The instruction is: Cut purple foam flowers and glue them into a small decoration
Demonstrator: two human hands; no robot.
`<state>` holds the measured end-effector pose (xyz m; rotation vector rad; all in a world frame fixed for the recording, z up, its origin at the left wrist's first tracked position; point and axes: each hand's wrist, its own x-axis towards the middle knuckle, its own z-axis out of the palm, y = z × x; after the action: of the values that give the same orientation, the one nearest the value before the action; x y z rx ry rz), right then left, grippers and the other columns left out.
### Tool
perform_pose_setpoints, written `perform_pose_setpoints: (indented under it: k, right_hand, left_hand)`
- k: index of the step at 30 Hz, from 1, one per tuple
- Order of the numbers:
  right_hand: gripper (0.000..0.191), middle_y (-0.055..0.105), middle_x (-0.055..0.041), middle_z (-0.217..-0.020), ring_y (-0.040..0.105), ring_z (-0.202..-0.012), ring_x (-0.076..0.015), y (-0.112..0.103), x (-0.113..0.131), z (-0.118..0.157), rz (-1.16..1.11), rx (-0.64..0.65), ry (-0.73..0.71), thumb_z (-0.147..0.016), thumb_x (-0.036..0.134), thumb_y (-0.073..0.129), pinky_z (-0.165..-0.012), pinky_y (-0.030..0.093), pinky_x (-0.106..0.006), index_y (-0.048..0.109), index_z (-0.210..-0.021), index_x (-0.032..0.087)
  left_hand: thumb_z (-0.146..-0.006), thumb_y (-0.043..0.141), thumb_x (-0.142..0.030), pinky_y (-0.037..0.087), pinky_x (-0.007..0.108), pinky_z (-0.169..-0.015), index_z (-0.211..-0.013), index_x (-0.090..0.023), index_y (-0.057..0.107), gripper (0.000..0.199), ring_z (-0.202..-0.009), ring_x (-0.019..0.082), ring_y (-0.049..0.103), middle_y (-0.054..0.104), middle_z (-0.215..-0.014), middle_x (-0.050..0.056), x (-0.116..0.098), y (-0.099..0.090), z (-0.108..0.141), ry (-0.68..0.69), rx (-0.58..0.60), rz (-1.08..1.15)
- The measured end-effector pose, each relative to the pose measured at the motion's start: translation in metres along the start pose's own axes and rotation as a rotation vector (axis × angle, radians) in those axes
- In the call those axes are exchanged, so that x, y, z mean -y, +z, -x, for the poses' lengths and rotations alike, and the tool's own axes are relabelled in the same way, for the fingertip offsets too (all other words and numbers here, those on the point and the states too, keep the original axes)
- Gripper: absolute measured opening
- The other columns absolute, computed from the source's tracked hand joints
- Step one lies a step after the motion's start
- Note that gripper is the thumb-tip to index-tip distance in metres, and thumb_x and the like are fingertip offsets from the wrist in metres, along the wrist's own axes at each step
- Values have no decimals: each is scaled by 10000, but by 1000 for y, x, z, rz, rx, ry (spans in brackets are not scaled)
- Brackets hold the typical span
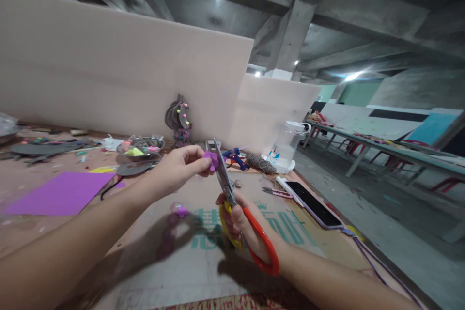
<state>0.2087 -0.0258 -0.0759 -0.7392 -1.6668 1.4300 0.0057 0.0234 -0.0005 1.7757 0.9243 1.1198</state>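
Note:
My left hand pinches a small purple cutout, perhaps paper or foam, between thumb and fingers. In my right hand is a pair of scissors with one red and one yellow handle loop. The blades point up and away from me, slightly parted, and reach the purple cutout's right side; whether they touch it I cannot tell. Below my hands, another small purple cutout lies on a cardboard sheet printed with green characters. A flat purple sheet rests to the left.
Behind my hands are a blue glue gun, a twine bundle and a clear jug. Small pink-handled snips and a phone lie at right. A decorated grey craft piece stands by the pale board.

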Motion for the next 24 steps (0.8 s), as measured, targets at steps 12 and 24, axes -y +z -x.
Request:
perform_pose_setpoints:
  k: [12, 24]
  right_hand:
    - [504, 310, 77, -622, 256, -491, -80, -2, 1, -2, 50, -16, -1, -837, 655, 535, -447, 234, -230, 463, -1036, 198]
    - [500, 302, 82, -611, 269, -479, -75, -6, -4, -2, 52, -12, -4, -825, 645, 565, -441, 234, -219, 472, -1043, 205]
  left_hand:
    - [-828, 614, -310, 483, 252, -719, -729, -170, 584, 175, -732, 128, 623, 649, -720, -9, 2, -6, -1, -3, 17, 19]
    - [-839, 616, -374, 464, 253, -719, -722, -173, 586, 235, -729, 127, 613, 651, -721, -12, 5, -9, -3, -4, 20, 31]
